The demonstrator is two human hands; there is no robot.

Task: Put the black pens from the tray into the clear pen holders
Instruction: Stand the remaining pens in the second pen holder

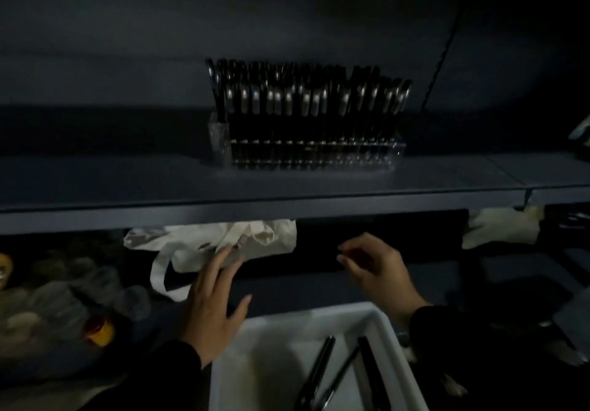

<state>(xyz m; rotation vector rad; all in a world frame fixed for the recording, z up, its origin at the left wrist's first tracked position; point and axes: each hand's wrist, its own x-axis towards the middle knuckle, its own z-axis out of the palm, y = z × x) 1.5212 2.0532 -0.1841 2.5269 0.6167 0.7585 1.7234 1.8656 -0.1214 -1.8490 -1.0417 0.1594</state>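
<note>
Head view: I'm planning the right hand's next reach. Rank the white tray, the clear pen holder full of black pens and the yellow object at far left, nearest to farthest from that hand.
1. White plastic tray, just below the right hand.
2. Clear pen holder full of black pens, on the shelf above.
3. Yellow object, far left, beyond the left hand.

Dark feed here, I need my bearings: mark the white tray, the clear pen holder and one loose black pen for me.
white tray [388, 318]: head view, on its far right rim.
clear pen holder [220, 142]: head view, on its bare left end wall.
loose black pen [321, 366]: head view, mid-barrel of the leftmost pen lying in the tray.
</note>
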